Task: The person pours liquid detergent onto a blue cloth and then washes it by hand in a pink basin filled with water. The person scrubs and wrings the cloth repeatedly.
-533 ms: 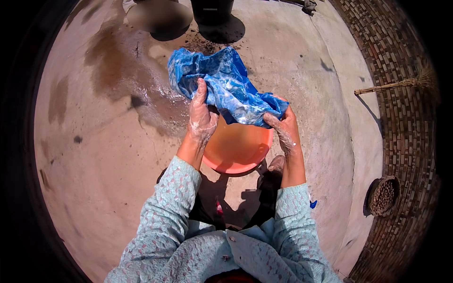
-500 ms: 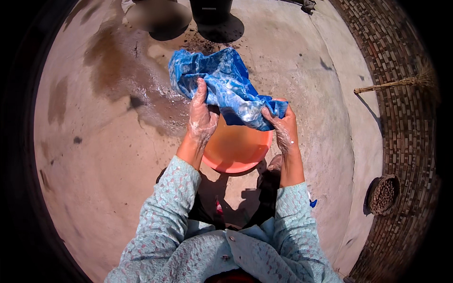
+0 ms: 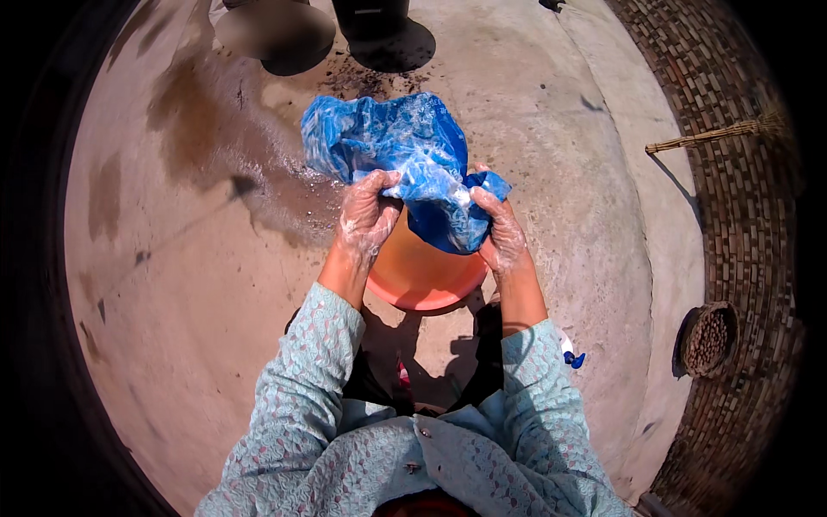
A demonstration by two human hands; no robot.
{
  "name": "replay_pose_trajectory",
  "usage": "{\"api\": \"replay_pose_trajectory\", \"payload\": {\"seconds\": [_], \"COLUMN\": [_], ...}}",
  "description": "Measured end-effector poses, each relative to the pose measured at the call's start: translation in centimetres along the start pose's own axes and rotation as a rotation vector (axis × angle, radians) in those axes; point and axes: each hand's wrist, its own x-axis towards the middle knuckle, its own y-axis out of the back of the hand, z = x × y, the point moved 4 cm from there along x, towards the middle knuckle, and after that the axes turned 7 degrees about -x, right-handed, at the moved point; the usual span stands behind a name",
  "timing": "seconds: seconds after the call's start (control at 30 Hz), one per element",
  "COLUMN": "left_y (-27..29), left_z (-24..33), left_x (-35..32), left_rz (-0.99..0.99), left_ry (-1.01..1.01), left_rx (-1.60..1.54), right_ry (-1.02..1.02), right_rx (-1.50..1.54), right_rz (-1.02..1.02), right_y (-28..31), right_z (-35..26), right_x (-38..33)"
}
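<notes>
Big concrete floor (image 3: 215, 327) fills most of the frame, with a dark wet patch (image 3: 215, 129) at the upper left and a brick wall (image 3: 732, 172) curving down the right edge. In the upper middle there's a soapy blue cloth (image 3: 396, 146), bunched up and held over an orange basin (image 3: 422, 276) that sits dead centre. Left hand (image 3: 366, 220) is gripping the cloth's lower left edge, right hand (image 3: 500, 233) is clamped on its lower right corner, both covered in suds. A round woven basket (image 3: 708, 339) sits at the right by the wall, and a straw broom (image 3: 715, 133) lies at the upper right.
</notes>
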Motion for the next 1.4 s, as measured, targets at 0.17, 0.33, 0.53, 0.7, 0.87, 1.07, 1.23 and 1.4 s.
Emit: {"api": "replay_pose_trajectory", "payload": {"seconds": [0.17,0.33,0.53,0.7,0.87,1.07,1.23,1.4], "left_y": [0.1,1.6,0.3,1.4,-0.1,-2.4,0.7,0.9], "left_z": [0.3,1.4,0.6,0.5,-0.5,-0.2,-0.9,-0.7], "left_x": [-0.6,-0.5,-2.9,-2.3,-1.6,-2.4,-1.4,-1.6], "left_rz": [0.013,-0.108,-0.060,0.051,0.078,-0.097,-0.072,-0.084], "left_ry": [0.005,0.065,0.009,0.130,0.033,0.032,0.006,0.043], "left_rx": [0.024,0.129,0.468,0.820,0.179,0.056,0.270,0.297], "right_ry": [-0.154,-0.038,0.129,0.111,0.161,0.242,0.101,0.118], "right_rx": [0.223,-0.017,0.263,0.454,0.371,0.252,-0.151,-0.521], "right_rz": [-0.018,0.065,0.230,0.051,0.135,-0.039,0.009,0.052], "right_y": [-1.5,1.1,3.7,4.5,4.3,-0.6,-1.5,-1.0], "right_z": [2.6,1.7,-1.5,-2.7,-2.7,-3.5,-1.7,-1.9], "right_x": [-0.1,1.0,1.8,1.5,1.3,-0.2,0.0,0.0]}}
